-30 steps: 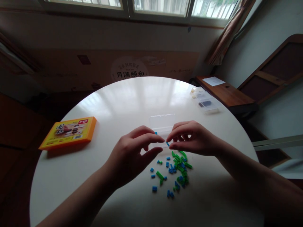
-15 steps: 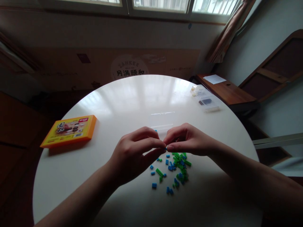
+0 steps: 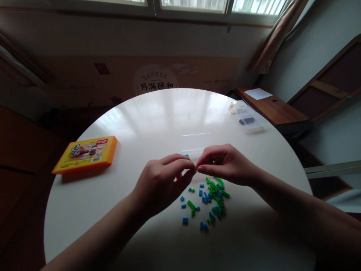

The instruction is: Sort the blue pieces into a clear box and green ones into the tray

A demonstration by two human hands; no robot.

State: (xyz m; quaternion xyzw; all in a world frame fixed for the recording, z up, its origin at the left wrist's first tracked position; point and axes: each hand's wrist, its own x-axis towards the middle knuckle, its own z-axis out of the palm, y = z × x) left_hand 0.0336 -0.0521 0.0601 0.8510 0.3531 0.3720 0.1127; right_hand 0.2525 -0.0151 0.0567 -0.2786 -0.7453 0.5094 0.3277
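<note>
My left hand (image 3: 165,184) and my right hand (image 3: 227,164) meet fingertip to fingertip above the white table. Both are closed in a pinch on a tiny blue building brick (image 3: 196,169), which is mostly hidden by the fingers. Just below them lies a loose pile of green building bricks (image 3: 219,192) mixed with blue ones. Several blue bricks are scattered to its left, one of them a blue brick (image 3: 185,220) near the front. A long green brick (image 3: 191,205) lies among these. Behind the left fingers, a bit of blue (image 3: 186,155) shows.
The round white table (image 3: 135,124) bears a yellow-orange game box (image 3: 86,154) at left. A clear plastic sheet or lid (image 3: 195,141) lies beyond my hands. Clear packets (image 3: 249,118) lie at the far right. A wooden side table (image 3: 278,111) stands behind them.
The joined fingertips have risen slightly, and less of the blue brick shows between them. The whole view has shifted a little. The scattered bricks lie as before.
</note>
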